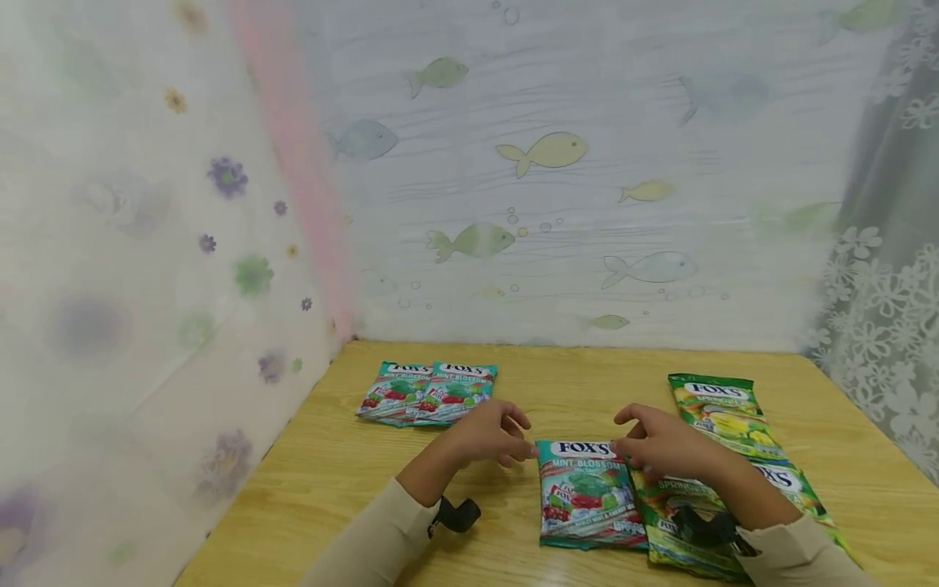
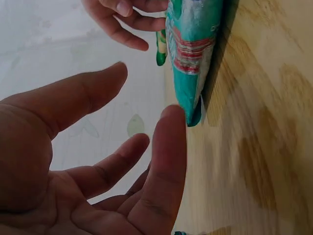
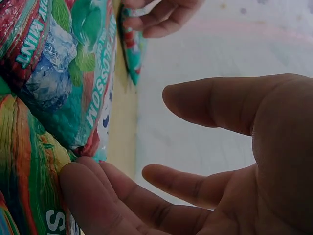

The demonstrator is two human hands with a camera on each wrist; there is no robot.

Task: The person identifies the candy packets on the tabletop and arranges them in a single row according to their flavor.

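A teal Fox's Mint Blossom candy bag (image 1: 587, 497) lies face up near the table's front, its right edge over a green and yellow Fox's candy bag (image 1: 678, 530). My left hand (image 1: 487, 432) is at its upper left corner, a fingertip at the edge of the teal bag (image 2: 190, 58). At the upper right corner is my right hand (image 1: 663, 444), fingers loosely bent and thumb apart. In the right wrist view, fingertips of the right hand (image 3: 146, 196) reach the corner where the two bags meet. Neither hand pinches anything.
Two more Mint Blossom bags (image 1: 458, 395) overlap at the back left of the wooden table (image 1: 572, 379). On the right, another green candy bag (image 1: 726, 412) lies behind one partly covered by my right forearm. A fish-patterned curtain (image 1: 550, 204) hangs behind.
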